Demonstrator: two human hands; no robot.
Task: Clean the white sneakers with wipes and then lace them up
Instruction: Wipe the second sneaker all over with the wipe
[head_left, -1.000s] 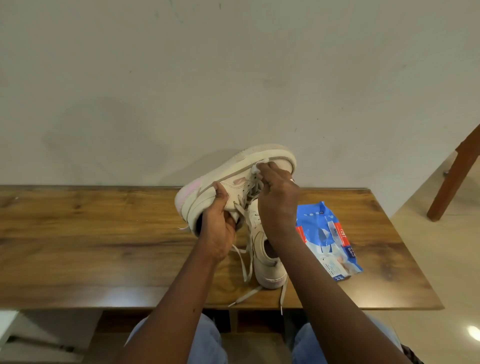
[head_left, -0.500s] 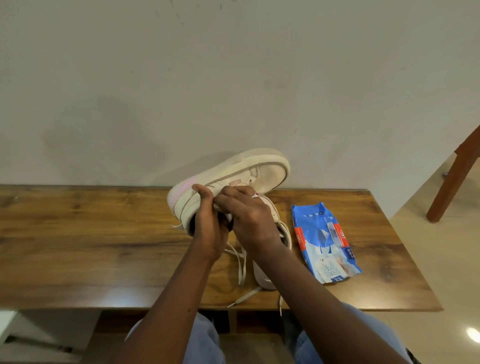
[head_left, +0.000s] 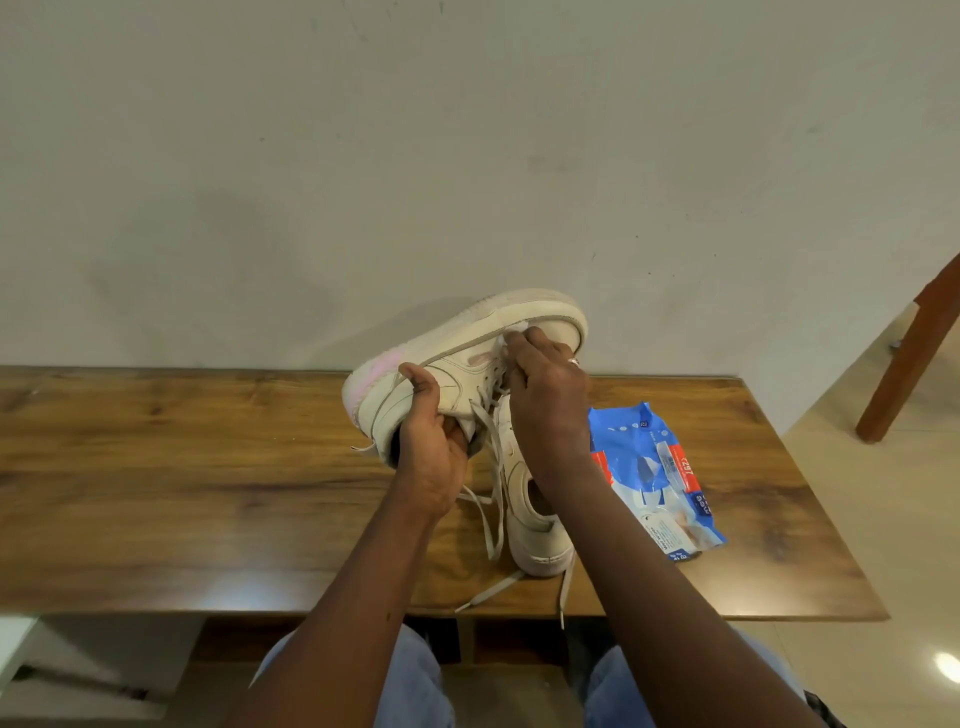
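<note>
My left hand (head_left: 431, 457) grips a white sneaker (head_left: 467, 358) at its heel opening and holds it tilted above the table, sole up and toe to the right. My right hand (head_left: 545, 405) presses a small white wipe (head_left: 519, 328) against the side of that sneaker near the toe. A second white sneaker (head_left: 530, 519) lies on the table beneath my right wrist, partly hidden by it. Loose laces (head_left: 488, 519) hang from the sneakers over the table's front edge.
A blue pack of wipes (head_left: 654, 478) lies on the wooden table (head_left: 182, 483) to the right of the sneakers. A plain wall stands right behind the table. A brown wooden leg (head_left: 909, 364) rises at the far right above the tiled floor.
My right hand slid from near the toe back to the heel by my left hand, then out to the toe again, rubbing the wipe along the sneaker's side. The left hand kept its hold.
</note>
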